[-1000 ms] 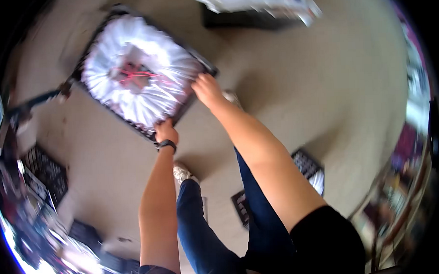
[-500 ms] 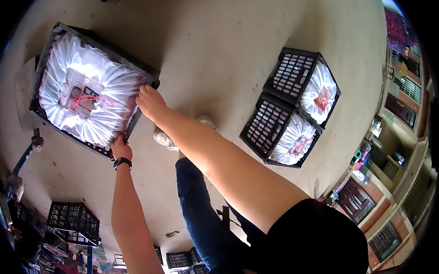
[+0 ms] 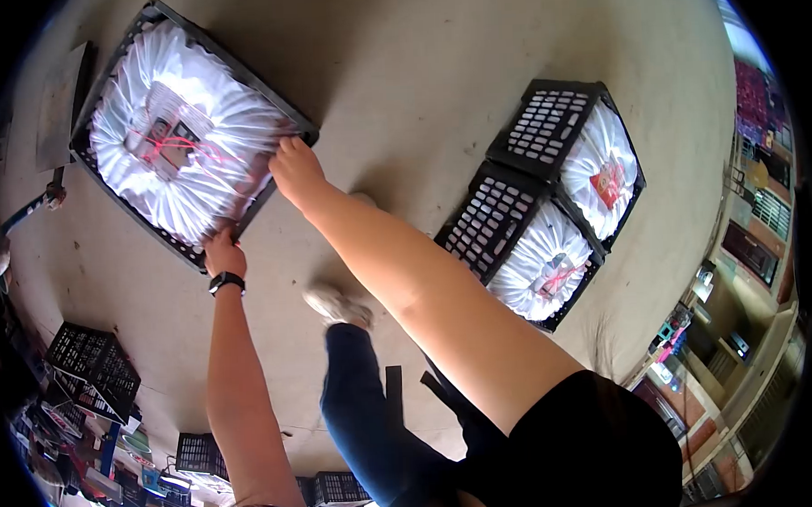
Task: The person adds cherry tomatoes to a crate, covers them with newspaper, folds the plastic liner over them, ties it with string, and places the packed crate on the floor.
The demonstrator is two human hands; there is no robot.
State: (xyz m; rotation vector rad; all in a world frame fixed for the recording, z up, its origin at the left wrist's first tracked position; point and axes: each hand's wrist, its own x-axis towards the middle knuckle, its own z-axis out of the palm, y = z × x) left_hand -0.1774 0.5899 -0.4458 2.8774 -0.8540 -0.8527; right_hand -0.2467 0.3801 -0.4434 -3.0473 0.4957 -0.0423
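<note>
A black plastic crate is at the upper left, filled by a white plastic bag. The bag is gathered in pleats at its middle and tied with pink string over a dark printed label. My left hand, with a black watch at the wrist, is closed on the crate's near edge by the lower corner. At the right-hand corner of that same edge, my right hand has its fingers curled over the rim. The fingertips of both hands are partly hidden.
Two black crates with similar tied white bags stand side by side on the floor at right. A flat grey board lies beyond my crate. More black crates stand at lower left. My shoe is behind the hands.
The held crate and both hands appear slightly higher and further right in view. My visible foot has shifted, and the camera view has moved. Both hands keep their grip.
</note>
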